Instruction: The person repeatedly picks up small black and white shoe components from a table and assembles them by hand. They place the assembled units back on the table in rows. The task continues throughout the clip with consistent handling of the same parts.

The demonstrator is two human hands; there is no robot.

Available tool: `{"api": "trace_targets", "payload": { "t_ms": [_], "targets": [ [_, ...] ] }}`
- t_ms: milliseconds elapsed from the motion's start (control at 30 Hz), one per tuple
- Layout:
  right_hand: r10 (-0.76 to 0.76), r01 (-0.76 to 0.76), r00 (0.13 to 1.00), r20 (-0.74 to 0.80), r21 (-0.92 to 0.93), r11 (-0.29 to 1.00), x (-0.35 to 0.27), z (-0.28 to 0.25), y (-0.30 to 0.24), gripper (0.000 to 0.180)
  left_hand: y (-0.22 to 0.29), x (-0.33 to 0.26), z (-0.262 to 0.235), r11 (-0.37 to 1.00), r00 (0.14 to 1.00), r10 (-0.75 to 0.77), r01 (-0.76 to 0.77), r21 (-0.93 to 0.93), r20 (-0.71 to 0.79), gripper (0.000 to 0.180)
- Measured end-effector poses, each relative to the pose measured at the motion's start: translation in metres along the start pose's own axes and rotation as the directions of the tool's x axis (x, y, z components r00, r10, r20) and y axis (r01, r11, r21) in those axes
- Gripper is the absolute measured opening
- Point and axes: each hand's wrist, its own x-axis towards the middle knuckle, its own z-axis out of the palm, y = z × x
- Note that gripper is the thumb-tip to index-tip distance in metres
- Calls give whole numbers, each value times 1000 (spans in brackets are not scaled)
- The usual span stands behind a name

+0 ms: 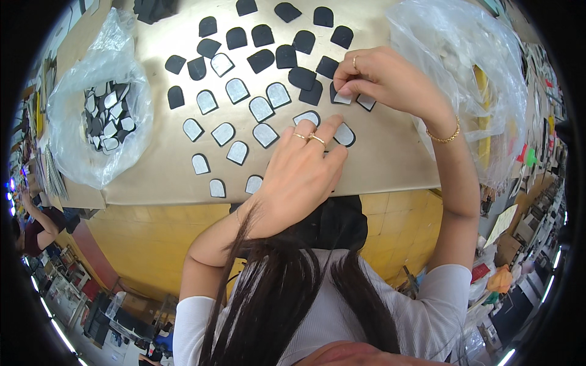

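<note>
Many small arch-shaped pieces lie spread on the tan tabletop, some with the black side up, such as the black piece (262,35), others with a light grey patch framed in black, such as the grey-faced piece (237,91). My left hand (298,168) reaches over the near pieces, fingers stretched and apart. Its fingertips are beside a grey-faced piece (345,135) and partly cover another piece (307,116). To the right, my right hand (387,82) pinches an arch-shaped piece (343,99) between thumb and fingers, close to the table. Beside it lies another grey-faced piece (366,102), partly hidden by that hand.
A clear plastic bag (135,143) at the left holds a heap of similar pieces. Another large clear bag (421,24) lies at the right, under and beyond my right arm. The table's near edge (165,203) borders a yellow floor. A person stands at the far left.
</note>
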Motion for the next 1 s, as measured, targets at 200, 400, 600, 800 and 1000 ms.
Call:
{"api": "trace_targets", "payload": {
  "t_ms": [200,400,600,800,1000],
  "targets": [
    [21,-11,998,65,-154,988,10,0,-1,10,-1,8,3,999,1000,-23,22,27,10,15],
    [67,-47,993,100,-190,981,14,1,-3,12,-3,10,4,999,1000,-28,27,22,9,15],
    [53,-34,995,88,-200,979,14,1,-4,11,-5,11,3,998,1000,-11,9,59,21,14],
    [-133,51,975,-177,-405,913,3,15,-2,22,-4,16,2,997,999,-31,28,76,33,12],
    [157,-357,843,-514,-316,879,-9,38,5,37,-4,16,3,997,999,-43,42,69,7,10]
  ]
}}
